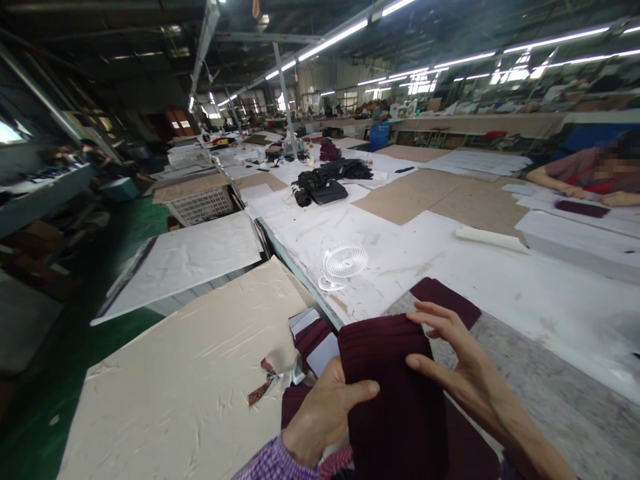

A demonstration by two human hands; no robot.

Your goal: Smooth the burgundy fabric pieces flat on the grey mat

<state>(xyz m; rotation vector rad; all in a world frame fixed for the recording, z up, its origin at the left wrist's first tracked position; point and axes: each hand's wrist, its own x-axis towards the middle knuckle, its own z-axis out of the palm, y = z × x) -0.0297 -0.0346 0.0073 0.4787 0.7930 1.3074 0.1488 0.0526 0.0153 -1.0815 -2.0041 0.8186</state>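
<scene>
My left hand (333, 407) is closed on a stack of dark maroon fabric pieces (393, 393), its thumb lying across the front. Layered edges show along the top of the stack, which I hold upright near my body. At the stack's upper right edge is my right hand (463, 370), fingers apart and stretched out, with the thumb tip touching the cloth. Behind it a flat maroon piece (447, 300) lies on the table. To the left of the stack are more maroon pieces with pale grey-blue ones (314, 337), beside a pair of scissors (295, 372) with patterned cloth on them.
A small white fan (345, 261) stands on the white-covered table (395, 250). Black cloth bundles (323, 183) lie farther back. A beige-covered table (180, 360) adjoins on the left, near a plastic crate (203, 201). At the right a person (590, 177) handles a maroon piece.
</scene>
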